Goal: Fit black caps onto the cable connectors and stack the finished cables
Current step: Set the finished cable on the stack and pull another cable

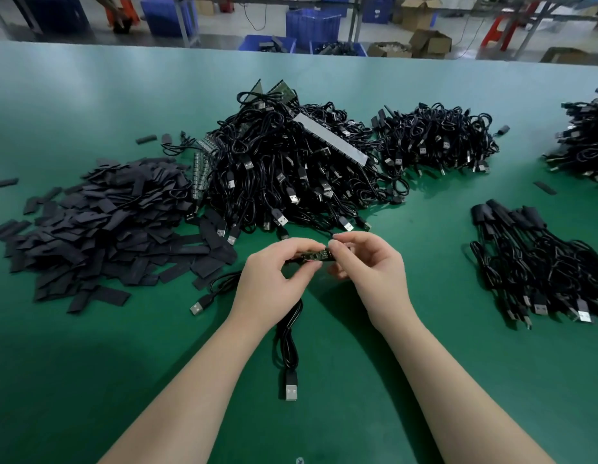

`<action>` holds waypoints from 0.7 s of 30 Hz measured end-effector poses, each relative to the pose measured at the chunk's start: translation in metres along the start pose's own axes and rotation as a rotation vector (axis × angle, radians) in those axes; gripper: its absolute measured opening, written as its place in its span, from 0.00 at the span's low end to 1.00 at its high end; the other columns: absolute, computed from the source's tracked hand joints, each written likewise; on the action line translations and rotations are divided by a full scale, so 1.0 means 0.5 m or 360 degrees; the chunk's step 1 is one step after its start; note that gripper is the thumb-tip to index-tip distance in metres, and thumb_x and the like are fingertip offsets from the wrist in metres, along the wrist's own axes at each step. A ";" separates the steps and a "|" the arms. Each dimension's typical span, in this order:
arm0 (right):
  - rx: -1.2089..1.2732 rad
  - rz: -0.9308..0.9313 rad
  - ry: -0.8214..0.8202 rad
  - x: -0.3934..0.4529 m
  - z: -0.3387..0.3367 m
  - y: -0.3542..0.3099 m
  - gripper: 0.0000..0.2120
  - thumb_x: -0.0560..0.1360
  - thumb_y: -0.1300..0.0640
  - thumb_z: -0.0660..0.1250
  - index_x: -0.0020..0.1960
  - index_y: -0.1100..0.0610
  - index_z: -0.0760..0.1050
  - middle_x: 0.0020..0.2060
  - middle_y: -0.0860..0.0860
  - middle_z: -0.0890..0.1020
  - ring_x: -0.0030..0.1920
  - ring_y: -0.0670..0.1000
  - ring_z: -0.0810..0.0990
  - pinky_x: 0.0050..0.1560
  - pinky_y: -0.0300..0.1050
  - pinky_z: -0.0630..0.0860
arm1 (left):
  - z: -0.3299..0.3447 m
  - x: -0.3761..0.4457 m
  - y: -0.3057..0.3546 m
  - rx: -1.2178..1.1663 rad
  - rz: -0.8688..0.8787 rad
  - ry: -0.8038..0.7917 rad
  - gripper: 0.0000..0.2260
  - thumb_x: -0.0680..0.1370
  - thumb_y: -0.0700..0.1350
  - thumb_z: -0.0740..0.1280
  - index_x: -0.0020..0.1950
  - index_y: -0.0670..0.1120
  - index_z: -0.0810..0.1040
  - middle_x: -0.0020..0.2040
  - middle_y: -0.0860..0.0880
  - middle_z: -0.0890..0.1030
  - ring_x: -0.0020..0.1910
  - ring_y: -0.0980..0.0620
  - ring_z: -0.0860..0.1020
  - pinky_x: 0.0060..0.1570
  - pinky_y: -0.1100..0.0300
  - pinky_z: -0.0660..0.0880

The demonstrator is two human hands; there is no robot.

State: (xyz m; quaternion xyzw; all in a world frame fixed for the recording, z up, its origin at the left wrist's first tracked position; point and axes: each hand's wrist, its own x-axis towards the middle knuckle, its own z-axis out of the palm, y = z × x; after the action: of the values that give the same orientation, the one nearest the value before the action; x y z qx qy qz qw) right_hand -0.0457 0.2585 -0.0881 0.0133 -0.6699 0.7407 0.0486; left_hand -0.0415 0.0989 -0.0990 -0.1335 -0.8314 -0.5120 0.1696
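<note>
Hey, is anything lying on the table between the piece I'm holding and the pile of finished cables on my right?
Nothing visible. Both hands, left and right, pinch the small board, and only bare green table lies between it and the finished cables to the right.

No text, label, brand, number or sign can be read anywhere in the head view; any markings that may exist on the goods or boxes are too small or blurred to make out.
</note>
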 end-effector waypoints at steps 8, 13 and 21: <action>0.0019 -0.0015 -0.0154 -0.003 -0.005 -0.006 0.12 0.72 0.65 0.74 0.49 0.49 0.85 0.40 0.45 0.86 0.39 0.42 0.83 0.44 0.33 0.77 | 0.000 0.000 0.002 -0.0187 -0.0122 0.0025 0.19 0.74 0.42 0.72 0.51 0.68 0.78 0.51 0.66 0.82 0.53 0.63 0.80 0.52 0.69 0.75; -0.0009 0.0028 -0.0086 -0.005 -0.002 -0.007 0.08 0.72 0.66 0.74 0.46 0.54 0.85 0.44 0.44 0.87 0.40 0.40 0.83 0.43 0.32 0.77 | 0.001 -0.002 0.006 -0.0201 -0.0152 0.0002 0.17 0.74 0.44 0.71 0.51 0.69 0.77 0.50 0.66 0.82 0.52 0.63 0.80 0.51 0.66 0.76; 0.0027 0.0018 0.0132 -0.005 -0.002 -0.006 0.05 0.72 0.64 0.74 0.43 0.55 0.83 0.39 0.50 0.87 0.42 0.49 0.85 0.43 0.39 0.80 | 0.002 -0.001 -0.001 -0.0135 -0.0200 0.0044 0.14 0.75 0.45 0.72 0.53 0.64 0.80 0.52 0.66 0.81 0.55 0.66 0.78 0.54 0.73 0.72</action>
State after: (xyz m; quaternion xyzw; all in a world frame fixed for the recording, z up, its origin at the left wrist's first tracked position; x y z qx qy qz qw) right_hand -0.0430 0.2597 -0.0854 -0.0207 -0.6611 0.7465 0.0719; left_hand -0.0413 0.0994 -0.1002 -0.0811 -0.8132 -0.5583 0.1427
